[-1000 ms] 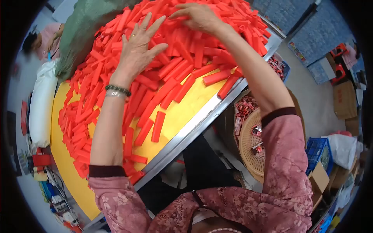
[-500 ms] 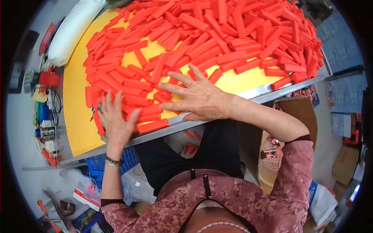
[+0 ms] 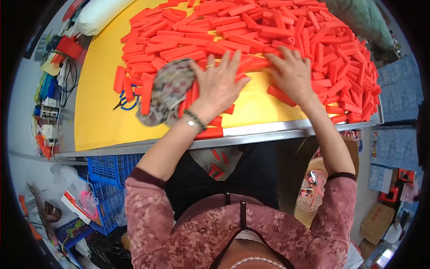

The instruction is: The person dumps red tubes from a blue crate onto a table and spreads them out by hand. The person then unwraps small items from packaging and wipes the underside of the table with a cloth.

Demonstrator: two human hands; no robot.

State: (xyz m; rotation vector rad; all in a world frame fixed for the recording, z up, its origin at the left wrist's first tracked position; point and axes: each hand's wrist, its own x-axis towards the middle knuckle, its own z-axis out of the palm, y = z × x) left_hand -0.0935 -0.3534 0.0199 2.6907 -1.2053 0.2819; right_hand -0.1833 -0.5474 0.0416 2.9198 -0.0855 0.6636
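Note:
A broad heap of short red tube-like pieces [image 3: 251, 33] covers much of the yellow tabletop [image 3: 103, 89]. My left hand [image 3: 219, 85] lies over the near side of the heap with its fingers spread, touching several pieces. Beside it, on the left, is a crumpled patterned cloth [image 3: 172, 85], partly lying on red pieces. Further left, blue-handled scissors [image 3: 130, 102] are partly covered by red pieces. My right hand [image 3: 292, 76] rests at the heap's near right part, fingers apart and bent down onto the pieces; its fingertips are slightly blurred.
A metal edge [image 3: 264, 129] runs along the table's front. Below it on the left are blue plastic crates [image 3: 107, 170]; a woven basket [image 3: 311, 193] stands at the right. A white roll [image 3: 101, 17] lies at the back left. A few red pieces lie on the floor.
Both hands have moved right and forward over the heap. The cloth and scissors at the left now show more fully. The camera view has also shifted.

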